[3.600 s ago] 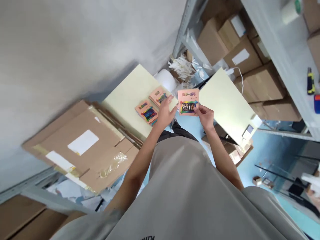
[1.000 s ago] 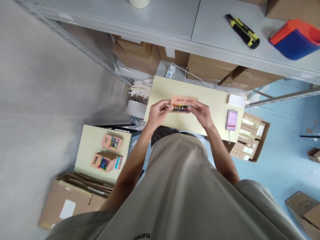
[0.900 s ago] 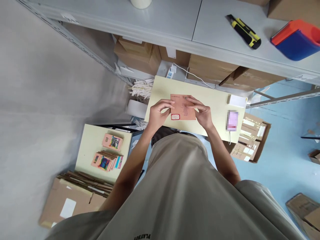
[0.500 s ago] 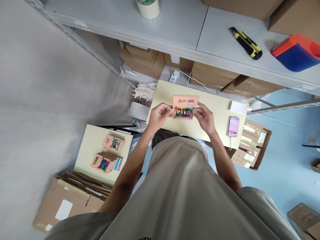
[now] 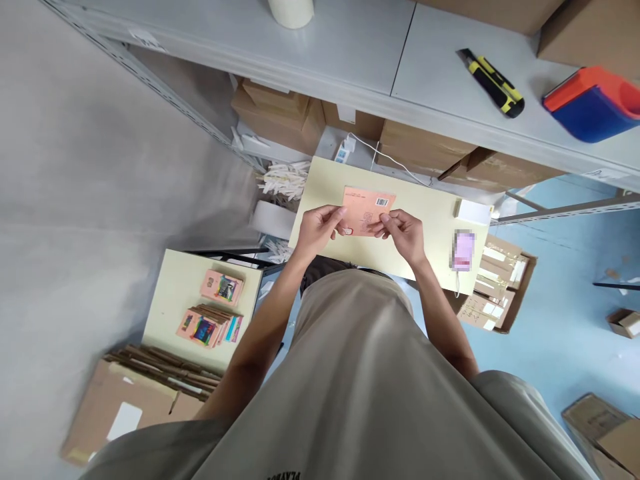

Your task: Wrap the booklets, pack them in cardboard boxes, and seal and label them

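Note:
A thin pink booklet (image 5: 364,207) is held up over the pale yellow table (image 5: 435,223), its barcode side facing me. My left hand (image 5: 320,230) pinches its left edge between thumb and fingers. At the lower right edge, my right hand (image 5: 404,233) grips it, thumb on top and fingers mostly behind. Similar pink booklets lie in two piles on a smaller side table at the left: a short pile (image 5: 220,287) and a taller, fanned pile (image 5: 203,327).
Right of my hands lie a white box (image 5: 473,212) and a blurred pink phone-like object (image 5: 463,251) with a cable. The shelf above holds a utility knife (image 5: 493,83), a tape roll (image 5: 293,10) and a red-and-blue object (image 5: 595,103). Flattened cartons (image 5: 110,407) lean at lower left.
The booklet has been turned over: its colourful picture side faced me before, and the barcode side does now. Both hands have shifted their hold on its edges.

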